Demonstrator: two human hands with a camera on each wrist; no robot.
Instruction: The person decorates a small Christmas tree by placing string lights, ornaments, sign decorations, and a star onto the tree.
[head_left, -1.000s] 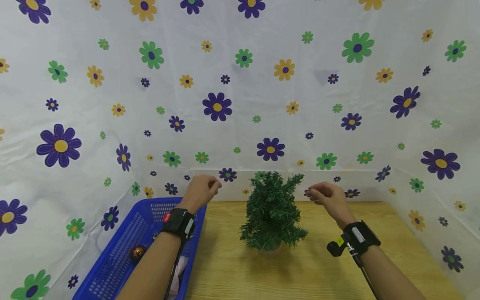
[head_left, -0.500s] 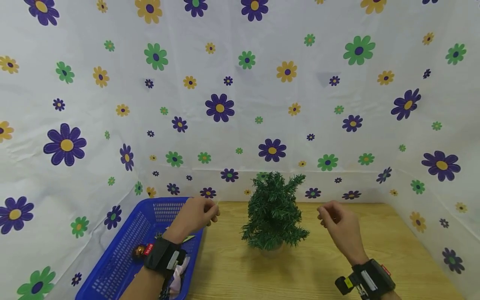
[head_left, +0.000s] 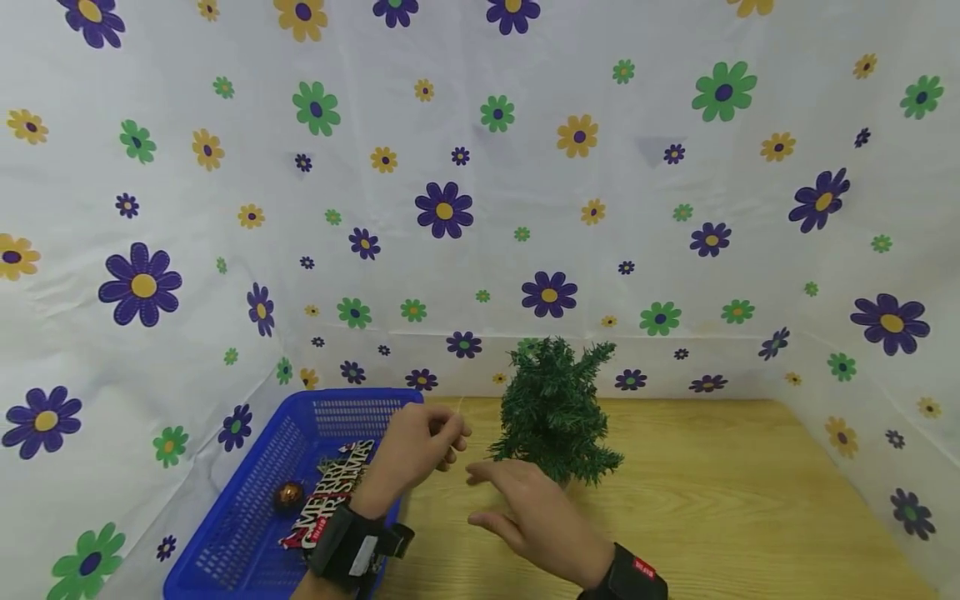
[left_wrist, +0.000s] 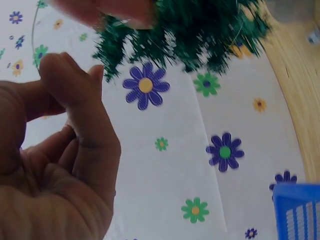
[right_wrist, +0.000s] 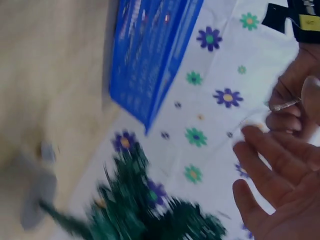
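Note:
My left hand [head_left: 416, 450] is raised beside the blue basket, its thumb and index finger pinching a thin, pale string [left_wrist: 33, 35]. The string curves up from the fingertips in the left wrist view. A short silvery twisted end [right_wrist: 286, 105] shows at the same hand in the right wrist view. My right hand [head_left: 528, 512] is just to the right, fingers extended and thumb apart, holding nothing. Its fingertips are close to the left hand. Behind the right hand stands a small green artificial Christmas tree [head_left: 555, 408], its base mostly hidden in the head view.
The blue mesh basket [head_left: 352, 393] on the left holds a "Merry Christmas" sign [head_left: 330, 496] and a shiny copper bauble [head_left: 288, 497]. All stand on a wooden table [head_left: 712, 500]. A white flowered cloth [head_left: 420, 275] closes off the back and sides.
Both hands have come lower. My right hand has swung left from beyond the tree to in front of it, near my left hand, and its fingers have straightened.

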